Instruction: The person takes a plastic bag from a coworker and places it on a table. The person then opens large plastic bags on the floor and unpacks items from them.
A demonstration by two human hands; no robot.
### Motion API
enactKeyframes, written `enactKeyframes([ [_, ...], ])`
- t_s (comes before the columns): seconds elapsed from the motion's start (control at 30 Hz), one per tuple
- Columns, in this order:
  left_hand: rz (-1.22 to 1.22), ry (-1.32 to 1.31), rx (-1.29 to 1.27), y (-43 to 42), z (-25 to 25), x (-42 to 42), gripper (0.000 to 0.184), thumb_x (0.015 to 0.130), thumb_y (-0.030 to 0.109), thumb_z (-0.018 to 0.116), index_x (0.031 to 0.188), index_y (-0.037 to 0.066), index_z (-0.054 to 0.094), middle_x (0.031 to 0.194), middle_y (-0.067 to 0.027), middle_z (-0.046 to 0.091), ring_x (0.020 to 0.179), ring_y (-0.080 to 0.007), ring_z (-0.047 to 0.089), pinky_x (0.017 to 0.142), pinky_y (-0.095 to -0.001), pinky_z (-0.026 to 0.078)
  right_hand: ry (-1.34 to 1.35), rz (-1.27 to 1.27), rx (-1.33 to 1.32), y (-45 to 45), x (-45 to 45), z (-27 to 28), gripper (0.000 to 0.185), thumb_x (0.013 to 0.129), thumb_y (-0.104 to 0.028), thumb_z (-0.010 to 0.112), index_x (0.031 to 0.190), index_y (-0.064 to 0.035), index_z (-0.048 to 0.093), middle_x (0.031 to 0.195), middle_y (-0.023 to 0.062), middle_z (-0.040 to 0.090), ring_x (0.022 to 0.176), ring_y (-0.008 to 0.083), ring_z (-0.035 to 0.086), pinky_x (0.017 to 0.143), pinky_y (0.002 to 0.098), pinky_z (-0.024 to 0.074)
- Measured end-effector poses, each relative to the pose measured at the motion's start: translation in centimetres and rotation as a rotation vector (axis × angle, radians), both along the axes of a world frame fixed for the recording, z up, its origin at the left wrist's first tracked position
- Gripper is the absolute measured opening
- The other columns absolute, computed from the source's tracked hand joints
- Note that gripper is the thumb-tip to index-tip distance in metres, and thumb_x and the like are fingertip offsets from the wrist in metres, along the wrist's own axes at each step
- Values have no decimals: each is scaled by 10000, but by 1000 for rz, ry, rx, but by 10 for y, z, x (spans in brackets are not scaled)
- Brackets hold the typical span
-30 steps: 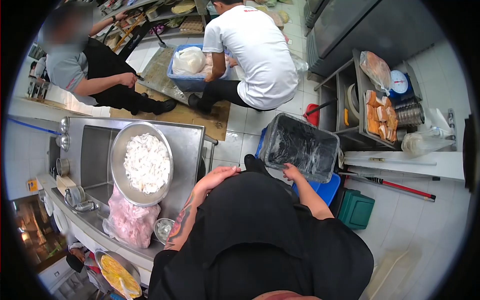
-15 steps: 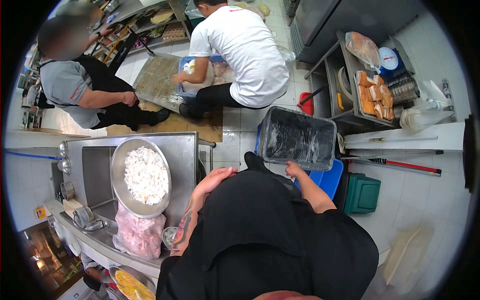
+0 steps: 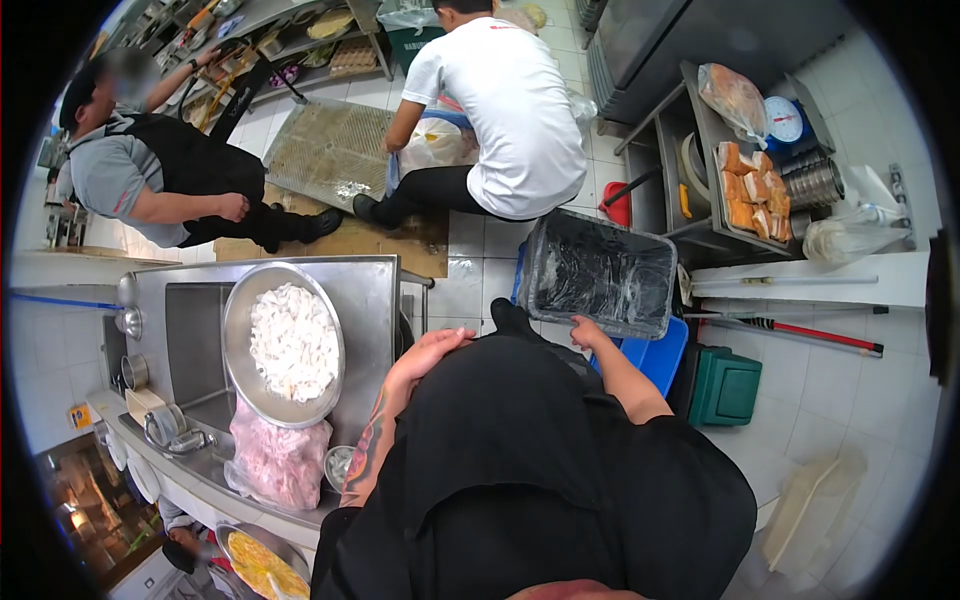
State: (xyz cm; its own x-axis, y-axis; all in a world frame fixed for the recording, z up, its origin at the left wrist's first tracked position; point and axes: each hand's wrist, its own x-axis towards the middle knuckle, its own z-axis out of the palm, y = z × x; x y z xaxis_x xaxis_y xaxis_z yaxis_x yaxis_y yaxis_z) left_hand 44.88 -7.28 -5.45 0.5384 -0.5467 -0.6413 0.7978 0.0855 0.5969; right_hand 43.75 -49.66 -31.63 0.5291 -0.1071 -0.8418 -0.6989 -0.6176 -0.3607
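My left hand [image 3: 432, 352] lies with its fingers stretched out against the black apron [image 3: 500, 410] over my lap, holding nothing. On the other side, my right hand [image 3: 588, 332] hangs by the near edge of a grey plastic crate [image 3: 600, 270], its fingers loosely extended with no object visible in them. Whether it touches the crate's rim I cannot tell. The crate's inside looks wet. To my left, a large steel bowl [image 3: 334, 345] of white pieces rests tilted over the sink. Beside it sit a plastic bag of pink meat [image 3: 280, 455] and a small metal bowl [image 3: 340, 465].
A crouching co-worker in a white shirt [image 3: 500, 110] handles a blue tub with a white bag. Another person [image 3: 150, 170] stands at the far left. A cart [image 3: 720, 240] holds brown-topped blocks and a scale [image 3: 783, 118]. A green bin [image 3: 725, 387] stands right.
The crouching co-worker has shifted right and pulled an arm back to the tub's edge. The standing person has leaned left and raised an arm. My hands stay almost still.
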Motion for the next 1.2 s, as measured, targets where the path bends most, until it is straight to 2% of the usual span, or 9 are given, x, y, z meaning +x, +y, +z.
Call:
enactKeyframes([
  [0.07,-13,-3,0,2,-1,-1,594,985,392,526,1354,-69,460,1273,-168,595,1157,-197,578,1005,-302,428,8,5,-4,1,1,1,688,726,-35,510,1404,-140,462,937,178,690,761,270,686,587,387,568],
  [0.17,6,10,-6,2,1,-2,586,983,390,531,1346,-65,469,1249,-159,609,1134,-186,587,990,-296,438,0,17,-3,1,2,-2,691,728,-44,515,1408,-144,458,925,169,689,754,264,683,588,390,567],
  [0.23,46,15,-12,1,2,-4,551,970,394,559,1310,-38,518,1171,-129,653,1062,-163,614,951,-274,459,-3,17,10,3,3,-1,686,730,-52,517,1407,-151,462,906,160,690,741,259,680,584,389,566],
  [0.37,49,19,-17,1,3,-4,548,972,390,557,1312,-38,516,1168,-129,657,1062,-162,614,951,-274,459,20,19,12,3,3,-5,681,733,-54,516,1405,-155,466,902,154,694,744,252,684,585,386,568],
  [0.43,9,0,-9,2,5,-2,582,982,381,539,1350,-64,463,1235,-151,617,1117,-179,592,975,-293,445,18,21,10,4,2,-3,662,735,-58,519,1387,-164,492,902,142,699,757,243,690,590,382,573],
  [0.57,25,14,-17,1,2,-2,583,985,382,532,1353,-64,461,1238,-155,615,1115,-180,594,977,-293,443,49,8,14,0,1,-10,629,740,-65,526,1360,-170,526,907,135,701,773,235,695,596,379,576],
  [0.63,23,6,-14,1,-4,-2,580,989,380,525,1354,-65,459,1229,-152,622,1110,-179,597,975,-293,444,92,77,24,-3,2,-13,575,814,-62,535,1382,-133,482,1118,135,652,836,233,697,594,411,559],
  [0.97,18,-6,36,-2,4,2,561,993,379,518,1358,-43,464,1191,-128,649,1090,-166,604,966,-290,450,108,65,60,-1,8,-5,523,842,-114,571,1362,-142,513,1138,117,651,840,218,696,603,404,548],
  [1.2,38,5,34,-6,6,6,542,998,368,510,1357,-36,468,1175,-123,656,1074,-165,610,958,-293,455,100,64,53,-2,13,0,474,855,-145,574,1328,-156,546,1095,95,670,825,211,693,626,412,550],
])
